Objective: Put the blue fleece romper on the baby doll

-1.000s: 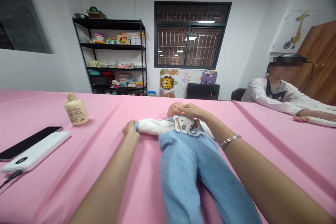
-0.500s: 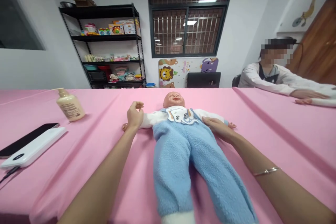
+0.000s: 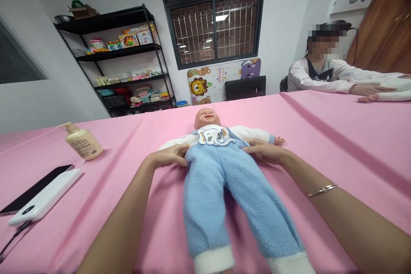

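Note:
A baby doll [image 3: 208, 180] in fleecy light-blue overalls and a white long-sleeved top lies face up on the pink-covered table, head away from me. An elephant face [image 3: 215, 136] decorates the bib. My left hand [image 3: 171, 155] grips the doll's side at the waist, its fingers curled against the blue fleece below the sleeve. On the opposite side, my right hand [image 3: 265, 151] holds the waist, thumb and fingers at the edge of the overalls. Some fingertips of both hands are hidden by the doll. A silver bracelet [image 3: 324, 190] circles my right wrist.
To the left stand a beige pump bottle [image 3: 84, 142], a black phone [image 3: 37, 189] and a white power bank [image 3: 48, 197] with a cable. Another person [image 3: 321, 72] sits at the far right, hands near a second doll's arm. A black shelf [image 3: 112, 51] stands behind the table.
My left hand has come down from above the doll's arm to its waist. My right hand stays at the other side. The view has tilted and shifted slightly.

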`<move>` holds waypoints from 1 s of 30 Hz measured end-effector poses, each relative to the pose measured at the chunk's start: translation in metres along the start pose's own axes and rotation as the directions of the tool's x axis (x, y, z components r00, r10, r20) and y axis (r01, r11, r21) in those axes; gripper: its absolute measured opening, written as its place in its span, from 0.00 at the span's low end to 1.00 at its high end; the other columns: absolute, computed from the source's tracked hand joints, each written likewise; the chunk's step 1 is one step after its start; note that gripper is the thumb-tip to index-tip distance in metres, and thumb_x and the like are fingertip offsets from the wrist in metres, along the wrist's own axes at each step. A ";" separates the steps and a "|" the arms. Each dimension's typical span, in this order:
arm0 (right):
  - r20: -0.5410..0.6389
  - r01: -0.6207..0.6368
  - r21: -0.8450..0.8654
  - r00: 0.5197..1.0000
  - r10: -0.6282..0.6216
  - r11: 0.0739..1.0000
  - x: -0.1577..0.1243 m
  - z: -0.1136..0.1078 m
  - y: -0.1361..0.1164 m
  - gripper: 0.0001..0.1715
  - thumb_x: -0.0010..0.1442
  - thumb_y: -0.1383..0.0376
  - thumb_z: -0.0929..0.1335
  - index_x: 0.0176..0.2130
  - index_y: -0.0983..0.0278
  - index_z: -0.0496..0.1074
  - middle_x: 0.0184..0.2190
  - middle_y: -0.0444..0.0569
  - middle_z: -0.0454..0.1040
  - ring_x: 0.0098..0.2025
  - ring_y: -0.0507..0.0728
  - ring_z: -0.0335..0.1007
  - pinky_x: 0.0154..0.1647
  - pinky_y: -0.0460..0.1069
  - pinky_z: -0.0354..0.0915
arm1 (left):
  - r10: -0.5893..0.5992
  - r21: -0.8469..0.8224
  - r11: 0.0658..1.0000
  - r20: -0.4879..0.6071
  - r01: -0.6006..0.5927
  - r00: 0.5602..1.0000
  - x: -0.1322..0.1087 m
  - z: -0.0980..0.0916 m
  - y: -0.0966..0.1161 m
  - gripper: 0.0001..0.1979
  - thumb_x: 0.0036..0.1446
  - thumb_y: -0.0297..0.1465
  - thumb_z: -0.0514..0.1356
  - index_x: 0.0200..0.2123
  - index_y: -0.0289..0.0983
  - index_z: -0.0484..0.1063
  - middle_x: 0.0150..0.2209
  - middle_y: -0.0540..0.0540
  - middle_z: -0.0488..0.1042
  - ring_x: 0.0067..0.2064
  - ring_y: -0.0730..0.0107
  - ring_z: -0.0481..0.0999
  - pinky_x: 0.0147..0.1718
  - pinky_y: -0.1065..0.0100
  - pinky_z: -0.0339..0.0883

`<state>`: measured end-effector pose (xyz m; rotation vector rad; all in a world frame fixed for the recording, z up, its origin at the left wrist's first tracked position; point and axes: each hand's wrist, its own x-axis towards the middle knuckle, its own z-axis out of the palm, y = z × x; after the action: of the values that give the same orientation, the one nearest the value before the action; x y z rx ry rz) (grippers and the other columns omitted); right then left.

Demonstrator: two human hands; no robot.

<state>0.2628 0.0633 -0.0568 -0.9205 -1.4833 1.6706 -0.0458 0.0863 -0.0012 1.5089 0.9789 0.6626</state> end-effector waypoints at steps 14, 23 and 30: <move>-0.296 0.216 0.103 0.938 -0.178 0.971 0.024 0.018 0.008 0.24 0.46 0.50 0.70 0.39 0.63 0.69 0.33 0.48 0.73 0.36 0.56 0.69 0.38 0.49 0.63 | 0.070 0.272 0.957 0.121 -0.101 0.990 0.025 -0.012 -0.030 0.06 0.33 0.24 0.53 0.15 0.36 0.69 0.19 0.51 0.67 0.23 0.70 0.61 0.26 0.70 0.59; -0.613 0.246 0.118 0.781 -0.125 0.962 0.025 -0.003 0.011 0.25 0.37 0.58 0.75 0.33 0.62 0.63 0.22 0.39 0.68 0.23 0.49 0.61 0.25 0.45 0.56 | 0.262 0.203 0.951 -0.136 -0.232 0.955 0.033 -0.006 -0.026 0.07 0.31 0.22 0.53 0.18 0.35 0.68 0.21 0.51 0.67 0.24 0.73 0.62 0.23 0.75 0.55; -0.620 0.147 -0.153 0.756 -0.210 0.977 0.031 0.005 0.013 0.17 0.41 0.58 0.71 0.29 0.64 0.65 0.22 0.44 0.70 0.25 0.52 0.63 0.27 0.47 0.58 | 0.195 -0.143 0.954 -0.364 -0.262 0.911 0.037 0.007 -0.023 0.13 0.43 0.32 0.59 0.35 0.38 0.69 0.25 0.51 0.69 0.25 0.72 0.66 0.22 0.74 0.56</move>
<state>0.2423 0.0867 -0.0707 -1.2035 -1.1325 0.9956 -0.0266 0.1145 -0.0295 1.3740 0.9739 1.1914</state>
